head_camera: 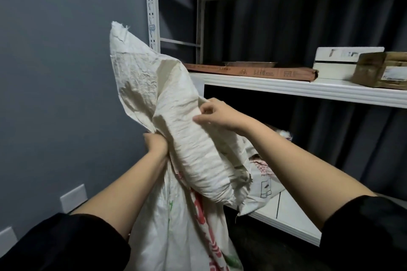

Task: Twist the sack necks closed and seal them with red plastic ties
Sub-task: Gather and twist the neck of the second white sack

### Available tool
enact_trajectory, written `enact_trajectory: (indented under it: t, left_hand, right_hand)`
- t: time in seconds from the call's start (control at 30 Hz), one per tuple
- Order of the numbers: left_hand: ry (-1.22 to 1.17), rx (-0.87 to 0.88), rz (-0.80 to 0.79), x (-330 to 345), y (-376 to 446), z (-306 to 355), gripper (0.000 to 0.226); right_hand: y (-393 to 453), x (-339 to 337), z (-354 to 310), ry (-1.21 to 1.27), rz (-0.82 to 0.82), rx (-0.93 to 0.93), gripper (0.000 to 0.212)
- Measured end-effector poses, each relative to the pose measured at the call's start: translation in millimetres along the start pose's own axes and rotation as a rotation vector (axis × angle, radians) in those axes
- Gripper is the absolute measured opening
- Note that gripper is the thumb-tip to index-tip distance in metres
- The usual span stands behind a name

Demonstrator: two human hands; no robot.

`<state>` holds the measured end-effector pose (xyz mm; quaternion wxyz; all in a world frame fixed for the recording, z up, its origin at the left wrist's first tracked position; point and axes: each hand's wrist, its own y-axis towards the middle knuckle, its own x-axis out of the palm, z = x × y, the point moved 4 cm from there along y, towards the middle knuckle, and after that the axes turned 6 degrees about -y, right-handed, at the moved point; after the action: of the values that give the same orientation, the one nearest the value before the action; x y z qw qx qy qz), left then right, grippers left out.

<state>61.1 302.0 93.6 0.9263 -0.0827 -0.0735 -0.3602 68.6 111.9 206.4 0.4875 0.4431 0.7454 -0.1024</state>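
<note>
A white woven sack [193, 143] with red and green print on its lower part hangs in front of me. Its loose top stands up to the left and folds over toward me. My left hand [155, 142] grips the bunched neck from below, at the left of the fold. My right hand [217, 112] pinches the fabric of the folded flap on its right side, thumb and fingers on the cloth. No red tie shows in this view.
A white metal shelf rack [308, 89] stands at the right. A flat brown carton [253, 70], a white box [339, 61] and a brown box [383, 70] lie on it. More sacks [264, 180] rest on the lower shelf. A grey wall [55, 72] is at the left.
</note>
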Motion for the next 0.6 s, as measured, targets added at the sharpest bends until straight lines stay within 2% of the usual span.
enact_trajectory:
  t: [0.1, 0.17, 0.23, 0.3, 0.4, 0.43, 0.47, 0.53, 0.6]
  left_hand:
    - [0.025, 0.071, -0.037, -5, -13, 14, 0.055]
    - [0.035, 0.122, -0.084, -6, -21, 21, 0.036]
    - [0.029, 0.138, -0.166, -1, -31, 25, 0.018]
    - [-0.02, 0.15, -0.305, 5, -43, 23, 0.014]
    - [0.006, 0.18, -0.625, 16, -53, 18, 0.047]
    - [0.06, 0.18, -0.705, 18, -57, 16, 0.052]
    - [0.121, 0.206, -0.766, 21, -60, 15, 0.047]
    - [0.265, 0.296, -0.78, 26, -62, 13, 0.026]
    - [0.332, 0.364, -0.695, 27, -60, 15, 0.02]
  right_hand:
    - [9, -36, 3, 0.166, 0.263, -0.001, 0.031]
    - [12, -66, 6, 0.137, 0.463, 0.084, 0.03]
    - [15, -86, 8, 0.134, 0.585, 0.153, 0.027]
    - [19, -95, 6, 0.132, 0.614, 0.183, 0.018]
    - [25, -96, -1, 0.076, 0.633, 0.148, 0.011]
    - [28, -95, -2, 0.069, 0.634, 0.12, 0.011]
    - [30, -93, -5, 0.077, 0.631, 0.08, 0.011]
    - [34, -92, -14, 0.12, 0.627, -0.033, 0.013]
    - [36, -91, -23, 0.163, 0.622, -0.15, 0.013]
